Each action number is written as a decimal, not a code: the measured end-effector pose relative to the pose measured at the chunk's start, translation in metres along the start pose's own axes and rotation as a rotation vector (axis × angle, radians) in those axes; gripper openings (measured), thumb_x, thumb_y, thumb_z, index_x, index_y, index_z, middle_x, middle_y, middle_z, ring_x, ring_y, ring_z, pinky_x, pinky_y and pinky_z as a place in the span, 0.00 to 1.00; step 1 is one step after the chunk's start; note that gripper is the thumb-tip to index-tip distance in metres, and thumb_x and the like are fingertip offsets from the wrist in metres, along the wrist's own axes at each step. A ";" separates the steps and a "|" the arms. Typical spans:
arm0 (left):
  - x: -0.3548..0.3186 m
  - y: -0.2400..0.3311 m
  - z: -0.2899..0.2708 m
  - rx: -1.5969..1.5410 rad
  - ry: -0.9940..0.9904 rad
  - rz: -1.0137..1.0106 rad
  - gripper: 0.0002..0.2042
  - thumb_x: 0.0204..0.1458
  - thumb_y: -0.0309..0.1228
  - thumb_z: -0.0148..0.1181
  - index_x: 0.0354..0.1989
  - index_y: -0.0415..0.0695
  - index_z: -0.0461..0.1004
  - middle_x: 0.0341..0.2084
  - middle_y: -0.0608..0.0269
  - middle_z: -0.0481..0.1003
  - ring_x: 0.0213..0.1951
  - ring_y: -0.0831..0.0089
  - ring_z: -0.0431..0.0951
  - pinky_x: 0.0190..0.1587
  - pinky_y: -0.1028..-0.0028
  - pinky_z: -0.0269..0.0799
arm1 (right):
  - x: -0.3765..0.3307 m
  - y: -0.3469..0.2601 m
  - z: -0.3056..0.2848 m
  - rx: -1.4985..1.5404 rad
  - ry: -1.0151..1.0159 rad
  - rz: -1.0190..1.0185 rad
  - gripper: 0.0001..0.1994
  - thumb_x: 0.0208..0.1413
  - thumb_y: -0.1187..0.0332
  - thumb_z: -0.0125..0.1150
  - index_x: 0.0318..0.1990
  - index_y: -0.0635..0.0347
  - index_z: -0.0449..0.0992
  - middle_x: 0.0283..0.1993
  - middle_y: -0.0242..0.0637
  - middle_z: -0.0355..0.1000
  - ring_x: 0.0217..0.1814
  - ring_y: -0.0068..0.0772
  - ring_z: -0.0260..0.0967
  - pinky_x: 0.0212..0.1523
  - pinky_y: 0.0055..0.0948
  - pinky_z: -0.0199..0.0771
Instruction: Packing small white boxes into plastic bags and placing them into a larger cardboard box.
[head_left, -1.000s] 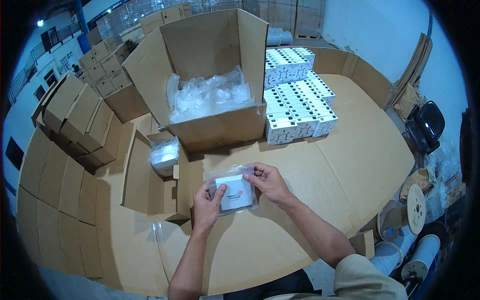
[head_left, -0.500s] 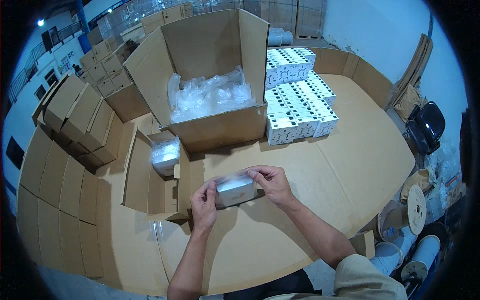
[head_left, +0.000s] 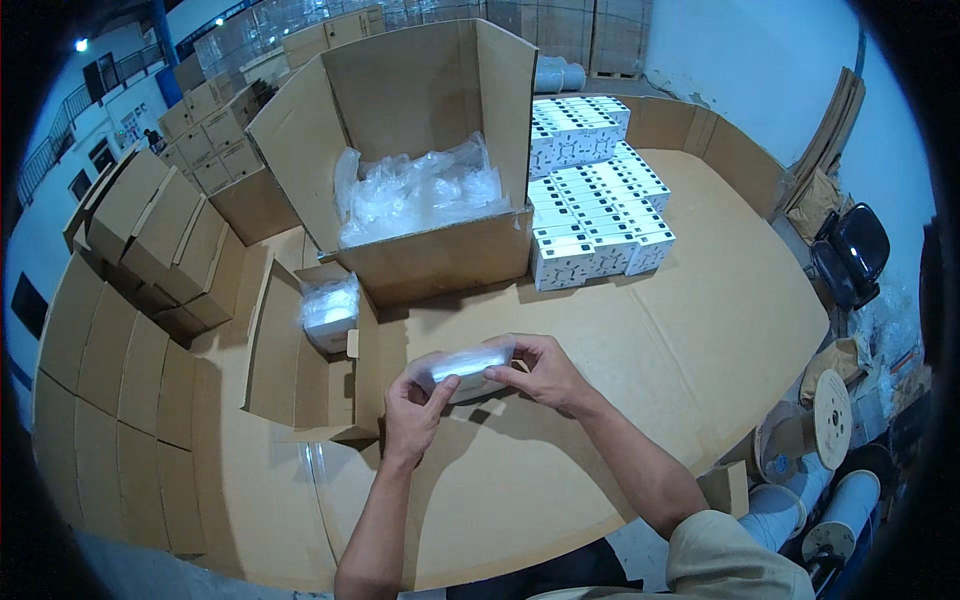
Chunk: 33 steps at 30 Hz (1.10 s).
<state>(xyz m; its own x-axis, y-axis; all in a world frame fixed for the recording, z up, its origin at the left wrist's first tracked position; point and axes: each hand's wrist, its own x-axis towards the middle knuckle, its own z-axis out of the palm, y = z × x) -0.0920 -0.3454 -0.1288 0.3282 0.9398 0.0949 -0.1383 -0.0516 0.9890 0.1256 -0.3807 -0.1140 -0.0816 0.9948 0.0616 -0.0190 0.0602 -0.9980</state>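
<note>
Between my two hands is a small white box (head_left: pixel 468 366) in clear plastic wrap, held over the cardboard-covered table. My left hand (head_left: pixel 412 405) grips its left end, thumb on the near face. At the other end my right hand (head_left: pixel 540 375) pinches the box, with the thumb across the near side and the fingers behind. Just left of my left hand stands an open narrow carton (head_left: pixel 275 355). Inside its far end sit wrapped white boxes (head_left: pixel 330 315).
A big open carton (head_left: pixel 430 265) full of clear plastic bags (head_left: pixel 425 195) stands at the back. Right of it are stacked white boxes (head_left: pixel 585 250) with dark squares. Brown cartons (head_left: pixel 120 430) line the left side. Spools (head_left: pixel 832 420) and a black chair (head_left: pixel 852 250) are off the right edge.
The wrapped box has tipped, showing more of its shiny top and less of its front. Both thumbs have come closer together along its near side.
</note>
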 end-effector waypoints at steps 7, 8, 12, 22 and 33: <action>0.003 0.006 -0.004 -0.019 -0.075 0.047 0.08 0.58 0.25 0.67 0.44 0.37 0.82 0.43 0.62 0.81 0.40 0.81 0.76 0.43 0.79 0.72 | 0.001 -0.011 -0.005 -0.011 -0.050 -0.039 0.06 0.59 0.74 0.67 0.42 0.64 0.83 0.50 0.39 0.80 0.53 0.27 0.74 0.58 0.31 0.73; 0.003 0.010 -0.002 0.002 -0.060 0.054 0.07 0.57 0.24 0.67 0.43 0.37 0.82 0.44 0.61 0.81 0.40 0.81 0.76 0.43 0.79 0.72 | 0.001 -0.010 -0.005 -0.022 -0.044 -0.063 0.04 0.60 0.74 0.66 0.40 0.64 0.82 0.50 0.40 0.80 0.52 0.26 0.75 0.56 0.30 0.74; 0.003 0.008 -0.003 0.013 0.029 0.065 0.04 0.57 0.24 0.68 0.37 0.38 0.81 0.44 0.60 0.80 0.41 0.80 0.77 0.41 0.78 0.73 | 0.003 -0.003 -0.003 -0.042 0.018 -0.156 0.05 0.62 0.73 0.65 0.35 0.65 0.77 0.50 0.44 0.80 0.49 0.24 0.74 0.49 0.27 0.75; 0.004 -0.004 0.005 -0.170 0.142 0.069 0.11 0.56 0.22 0.68 0.32 0.44 0.68 0.41 0.60 0.77 0.40 0.80 0.75 0.45 0.78 0.72 | 0.006 0.011 0.008 0.149 0.071 -0.152 0.08 0.61 0.78 0.62 0.36 0.61 0.66 0.49 0.47 0.78 0.53 0.28 0.74 0.56 0.32 0.73; 0.009 -0.008 0.005 -0.189 0.169 0.068 0.13 0.56 0.21 0.67 0.44 0.42 0.69 0.43 0.63 0.73 0.43 0.81 0.74 0.44 0.80 0.72 | -0.003 -0.014 -0.008 -0.019 -0.085 -0.233 0.09 0.56 0.75 0.67 0.44 0.58 0.86 0.60 0.47 0.74 0.60 0.33 0.71 0.59 0.32 0.72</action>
<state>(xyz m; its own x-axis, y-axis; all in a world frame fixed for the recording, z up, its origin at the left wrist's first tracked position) -0.0836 -0.3384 -0.1352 0.1535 0.9802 0.1247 -0.3322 -0.0677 0.9408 0.1342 -0.3834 -0.1004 -0.1604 0.9433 0.2906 -0.0289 0.2898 -0.9567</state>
